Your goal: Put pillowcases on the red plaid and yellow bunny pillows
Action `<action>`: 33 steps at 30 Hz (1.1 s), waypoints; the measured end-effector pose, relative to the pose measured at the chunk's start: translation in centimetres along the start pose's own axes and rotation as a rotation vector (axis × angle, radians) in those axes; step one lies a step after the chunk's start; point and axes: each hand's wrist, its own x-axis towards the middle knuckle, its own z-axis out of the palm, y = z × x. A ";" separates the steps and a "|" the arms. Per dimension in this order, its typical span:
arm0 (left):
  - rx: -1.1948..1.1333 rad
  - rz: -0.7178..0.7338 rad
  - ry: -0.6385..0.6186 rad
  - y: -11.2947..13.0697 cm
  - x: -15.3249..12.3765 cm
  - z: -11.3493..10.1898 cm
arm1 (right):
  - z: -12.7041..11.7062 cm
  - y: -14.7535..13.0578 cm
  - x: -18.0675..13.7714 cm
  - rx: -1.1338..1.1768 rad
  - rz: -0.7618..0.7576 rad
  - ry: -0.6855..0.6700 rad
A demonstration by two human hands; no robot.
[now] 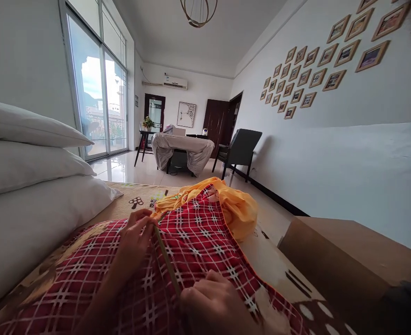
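A red plaid cloth cover with white lines and an orange edge lies spread in front of me. Down its middle runs a narrow olive-brown strip, perhaps a zipper; I cannot tell for sure. At the far end of this strip, my left hand pinches the plaid cover with its fingertips. Closer to me, my right hand is curled into a fist at the strip's near end, and what lies inside its fingers is hidden. Behind the plaid part, bunched orange cloth is heaped up.
White pillows are stacked at the left. Beneath the cloth is a beige patterned cover. A cardboard box stands at the right. Farther back are a dark chair and a table under a plastic sheet.
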 end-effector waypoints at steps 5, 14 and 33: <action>0.110 0.140 -0.045 2.8 -1.9 0.4 | -0.5 0.4 0.1 0.084 0.040 0.090; 0.128 0.548 -0.113 9.2 -6.2 0.9 | -2.1 1.6 -0.1 0.258 0.473 0.261; 0.205 0.357 -0.086 7.3 -7.2 5.9 | 0.0 3.0 1.0 0.275 0.512 0.215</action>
